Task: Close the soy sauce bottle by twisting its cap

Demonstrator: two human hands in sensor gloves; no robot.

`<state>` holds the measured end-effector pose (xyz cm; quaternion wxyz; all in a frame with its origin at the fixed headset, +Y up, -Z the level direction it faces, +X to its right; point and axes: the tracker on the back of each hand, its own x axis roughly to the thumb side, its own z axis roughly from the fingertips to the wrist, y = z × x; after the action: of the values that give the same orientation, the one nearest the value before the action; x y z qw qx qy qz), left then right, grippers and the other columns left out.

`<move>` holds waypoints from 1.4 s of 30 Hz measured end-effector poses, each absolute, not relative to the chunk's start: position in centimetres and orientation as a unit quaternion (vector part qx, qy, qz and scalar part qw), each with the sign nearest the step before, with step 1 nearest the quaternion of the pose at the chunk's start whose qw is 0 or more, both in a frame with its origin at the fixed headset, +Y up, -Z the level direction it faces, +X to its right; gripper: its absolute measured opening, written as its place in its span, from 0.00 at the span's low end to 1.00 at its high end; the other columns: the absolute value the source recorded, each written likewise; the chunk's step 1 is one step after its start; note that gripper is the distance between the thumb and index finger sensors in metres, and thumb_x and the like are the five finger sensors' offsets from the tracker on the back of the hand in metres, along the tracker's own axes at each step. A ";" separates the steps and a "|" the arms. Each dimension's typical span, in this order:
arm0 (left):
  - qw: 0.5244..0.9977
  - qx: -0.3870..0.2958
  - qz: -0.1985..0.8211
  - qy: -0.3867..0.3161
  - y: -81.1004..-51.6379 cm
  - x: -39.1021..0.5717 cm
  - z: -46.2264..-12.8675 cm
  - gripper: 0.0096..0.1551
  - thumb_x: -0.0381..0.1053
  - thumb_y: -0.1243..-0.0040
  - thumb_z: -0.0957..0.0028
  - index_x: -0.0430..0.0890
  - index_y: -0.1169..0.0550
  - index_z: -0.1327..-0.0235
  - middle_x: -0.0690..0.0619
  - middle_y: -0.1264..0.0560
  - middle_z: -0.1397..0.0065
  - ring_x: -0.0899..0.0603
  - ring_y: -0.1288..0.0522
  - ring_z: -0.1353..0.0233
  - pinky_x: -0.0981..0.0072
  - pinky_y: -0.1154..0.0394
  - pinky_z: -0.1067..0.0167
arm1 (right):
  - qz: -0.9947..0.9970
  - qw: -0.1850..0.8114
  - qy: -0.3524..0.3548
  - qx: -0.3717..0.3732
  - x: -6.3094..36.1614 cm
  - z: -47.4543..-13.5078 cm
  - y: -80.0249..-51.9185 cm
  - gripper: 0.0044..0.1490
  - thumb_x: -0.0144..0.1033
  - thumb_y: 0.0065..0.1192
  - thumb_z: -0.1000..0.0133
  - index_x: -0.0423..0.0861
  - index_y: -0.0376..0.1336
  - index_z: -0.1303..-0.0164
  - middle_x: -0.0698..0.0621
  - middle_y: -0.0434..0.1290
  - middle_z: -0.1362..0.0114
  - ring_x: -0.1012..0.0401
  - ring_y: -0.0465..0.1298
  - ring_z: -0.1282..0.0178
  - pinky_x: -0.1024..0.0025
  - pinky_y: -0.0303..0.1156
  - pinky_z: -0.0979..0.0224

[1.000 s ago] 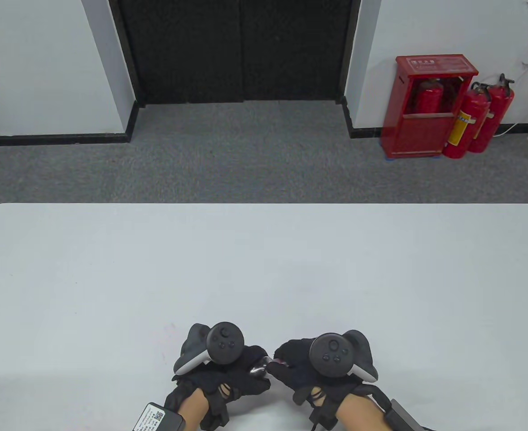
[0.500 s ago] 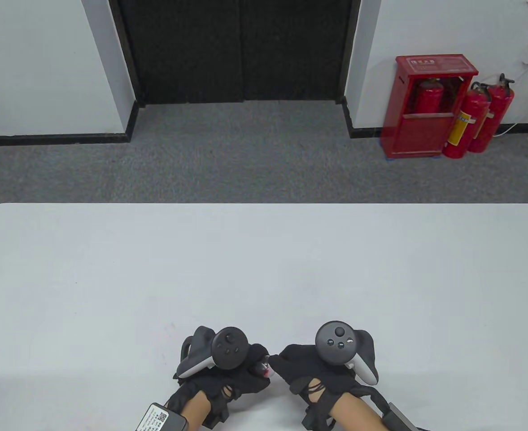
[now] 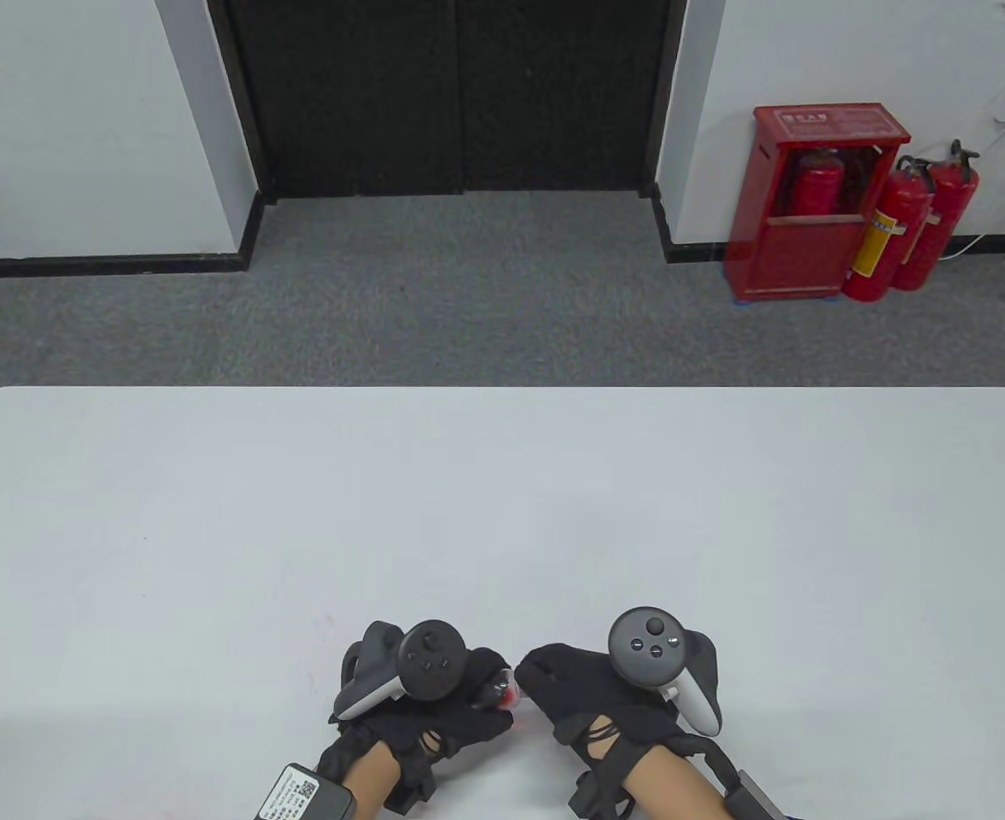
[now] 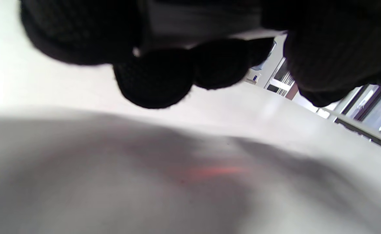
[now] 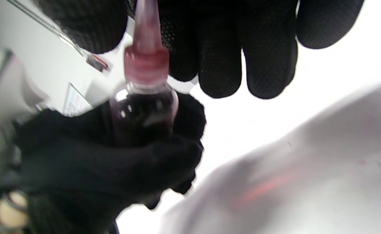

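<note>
A small clear soy sauce bottle [image 3: 500, 686] with dark liquid and a red cap [image 5: 146, 65] is held between both hands, just above the white table [image 3: 502, 512] near its front edge. My left hand [image 3: 476, 694] grips the bottle body, which shows in the right wrist view [image 5: 143, 115]. My right hand [image 3: 543, 679] holds the cap's pointed tip between its fingers [image 5: 219, 52]. In the left wrist view only dark gloved fingers [image 4: 154, 78] and blurred table show; the bottle is hidden there.
A small box with a label [image 3: 301, 794] is strapped to my left forearm. A red extinguisher cabinet [image 3: 809, 201] and extinguishers stand on the floor far behind the table.
My right hand has turned at the wrist on the cap; its tracker swung up and to the right. More of the red cap shows. My left hand has stayed in place on the bottle.
</note>
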<state>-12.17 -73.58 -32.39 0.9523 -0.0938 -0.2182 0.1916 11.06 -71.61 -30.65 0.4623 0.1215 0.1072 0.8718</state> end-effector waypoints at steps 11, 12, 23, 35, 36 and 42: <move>0.944 -0.104 0.244 -0.196 -73.6 -12.7 -32.7 0.38 0.76 0.34 0.62 0.67 0.27 0.37 0.69 0.19 0.41 0.52 0.11 0.46 0.59 0.16 0.57 | 0.924 0.371 0.080 0.051 17.1 -33.1 -72.5 0.42 0.56 0.58 0.48 0.61 0.55 0.21 0.52 0.51 0.09 0.43 0.48 0.12 0.29 0.52 0.27; 0.944 -0.104 0.245 -0.196 -73.6 -12.7 -32.7 0.38 0.76 0.34 0.62 0.66 0.28 0.36 0.68 0.19 0.41 0.52 0.11 0.46 0.59 0.16 0.57 | 0.930 0.353 0.099 0.035 17.5 -33.4 -73.0 0.44 0.57 0.58 0.48 0.64 0.50 0.19 0.55 0.44 0.09 0.44 0.41 0.12 0.29 0.48 0.26; 0.925 -0.121 0.306 -0.192 -73.8 -13.0 -32.9 0.48 0.71 0.59 0.56 0.56 0.54 0.25 0.60 0.41 0.22 0.46 0.22 0.30 0.48 0.23 0.39 | 0.921 0.373 0.111 0.039 18.3 -34.1 -74.4 0.46 0.57 0.57 0.49 0.63 0.47 0.19 0.52 0.43 0.08 0.42 0.40 0.12 0.28 0.46 0.26; 0.898 -0.065 0.418 -0.119 -71.5 -13.0 -34.7 0.45 0.69 0.34 0.58 0.67 0.38 0.24 0.67 0.30 0.22 0.40 0.33 0.15 0.27 0.43 0.27 | 0.913 0.382 0.138 0.051 18.2 -34.4 -74.2 0.47 0.58 0.57 0.49 0.58 0.49 0.18 0.47 0.49 0.09 0.39 0.43 0.13 0.27 0.48 0.27; 0.909 -0.067 0.396 -0.111 -71.1 -12.7 -35.0 0.45 0.69 0.34 0.58 0.67 0.37 0.25 0.68 0.29 0.22 0.40 0.34 0.15 0.27 0.43 0.27 | 0.910 0.386 0.139 0.050 18.3 -34.4 -74.2 0.47 0.57 0.57 0.49 0.57 0.49 0.18 0.46 0.49 0.09 0.39 0.43 0.13 0.27 0.48 0.27; 0.926 -0.112 0.354 -0.069 -71.6 -10.2 -37.8 0.45 0.64 0.31 0.54 0.68 0.40 0.24 0.69 0.32 0.18 0.39 0.38 0.13 0.27 0.45 0.27 | 0.907 0.393 0.145 0.046 18.5 -34.3 -73.9 0.48 0.58 0.57 0.49 0.56 0.49 0.18 0.45 0.49 0.09 0.39 0.44 0.13 0.27 0.48 0.27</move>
<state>-10.16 -71.64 -37.77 0.9260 -0.1121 -0.0692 0.3537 18.55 -73.94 -34.25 0.3929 0.0463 0.1449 0.9069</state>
